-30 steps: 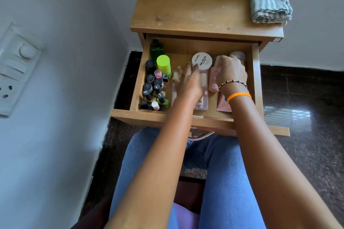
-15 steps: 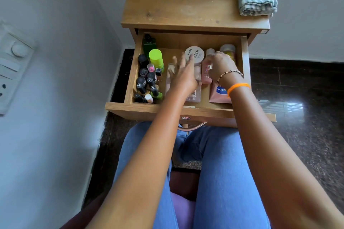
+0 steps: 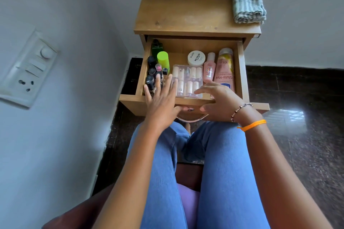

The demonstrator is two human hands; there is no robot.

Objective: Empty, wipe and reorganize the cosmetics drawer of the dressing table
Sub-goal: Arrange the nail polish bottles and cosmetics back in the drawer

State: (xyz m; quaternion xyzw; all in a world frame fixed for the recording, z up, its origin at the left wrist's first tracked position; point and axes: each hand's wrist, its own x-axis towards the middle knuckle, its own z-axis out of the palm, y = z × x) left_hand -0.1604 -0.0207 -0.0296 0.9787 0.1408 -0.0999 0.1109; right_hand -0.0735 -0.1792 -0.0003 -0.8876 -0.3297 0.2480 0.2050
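Note:
The wooden drawer (image 3: 240, 65) of the dressing table stands pulled out and full of cosmetics. Dark nail polish bottles (image 3: 151, 72), a lime-capped bottle (image 3: 163, 59) and a green bottle (image 3: 155, 47) fill its left side. A clear box of small tubes (image 3: 188, 80) lies in the middle, a white round jar (image 3: 196, 58) behind it. A small pink bottle (image 3: 209, 69) and a pink lotion tube (image 3: 224, 70) lie on the right. My left hand (image 3: 162, 100) hovers over the front left with fingers spread, empty. My right hand (image 3: 219, 102) hangs over the drawer's front edge, fingers loosely curled, holding nothing.
A folded checked cloth (image 3: 248, 5) rests on the table top (image 3: 182, 16) at the back right. A wall with a switch plate (image 3: 28, 69) runs close on the left. Dark polished floor (image 3: 297, 98) lies to the right. My knees in blue jeans (image 3: 219, 154) sit under the drawer.
Both hands have drawn back from the middle of the drawer toward its front edge, uncovering the clear box and the pink bottles. The camera has tilted so the table sits lower in view.

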